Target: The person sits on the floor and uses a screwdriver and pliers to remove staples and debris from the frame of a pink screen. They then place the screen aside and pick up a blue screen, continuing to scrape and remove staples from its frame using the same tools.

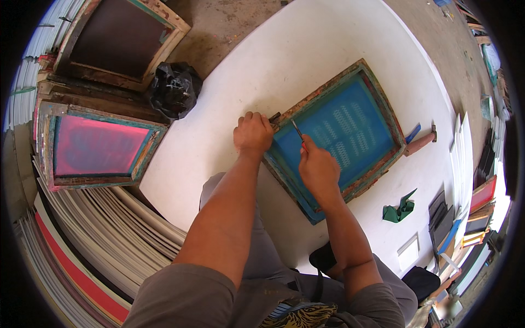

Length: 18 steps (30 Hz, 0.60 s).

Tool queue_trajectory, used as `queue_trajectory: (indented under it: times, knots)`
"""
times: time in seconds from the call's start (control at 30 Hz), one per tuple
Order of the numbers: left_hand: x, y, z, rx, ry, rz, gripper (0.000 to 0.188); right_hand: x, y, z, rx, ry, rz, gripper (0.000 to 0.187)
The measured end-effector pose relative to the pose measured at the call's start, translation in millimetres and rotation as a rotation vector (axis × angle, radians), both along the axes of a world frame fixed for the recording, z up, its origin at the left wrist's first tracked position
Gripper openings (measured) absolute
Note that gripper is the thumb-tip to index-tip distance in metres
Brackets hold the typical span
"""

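A wooden frame with a dark panel point(117, 41) stands at the upper left, and nearer is a worn frame with a pink screen point(98, 145). A crumpled black plastic bag point(175, 90) sits just beside them. Layered pale sheets point(126, 221), with a red strip point(76, 268) near them, fill the lower left. Toward the right, a folded dark green scrap point(400, 210) lies on the white tabletop point(311, 38).

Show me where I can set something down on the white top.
Beyond the blue screen, the white top has a broad bare patch; another lies between the left hand and the black bag. Toward the right it's crowded: hammer, green scrap, dark pieces.
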State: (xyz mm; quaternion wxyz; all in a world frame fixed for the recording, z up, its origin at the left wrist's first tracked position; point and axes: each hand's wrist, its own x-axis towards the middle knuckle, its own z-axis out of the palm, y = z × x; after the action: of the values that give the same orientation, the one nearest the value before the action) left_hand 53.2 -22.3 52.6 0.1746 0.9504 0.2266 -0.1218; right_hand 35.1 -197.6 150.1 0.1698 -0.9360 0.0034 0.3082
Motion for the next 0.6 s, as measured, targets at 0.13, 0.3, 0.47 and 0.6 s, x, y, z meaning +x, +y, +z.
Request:
queue_trajectory:
  times: [0.13,0.3,0.47,0.6]
  knots:
    - [-0.3,-0.1,2.7,-0.001,-0.009,-0.018,0.038,0.9,9.0,3.0,-0.094,0.003,0.033,0.042]
    - [-0.8,-1.4,2.7,0.016,-0.021,-0.049,0.038,1.6,7.8,-10.6,-0.047,-0.022,0.056,0.045]
    - [0.4,-2.2,2.0,0.05,0.007,-0.062,0.038,5.7,-2.0,-11.3,0.006,0.007,0.062,0.044]
    - [0.9,-1.6,4.1,0.049,0.037,-0.083,0.038,-7.7,8.9,-10.8,-0.023,-0.033,0.024,0.041]
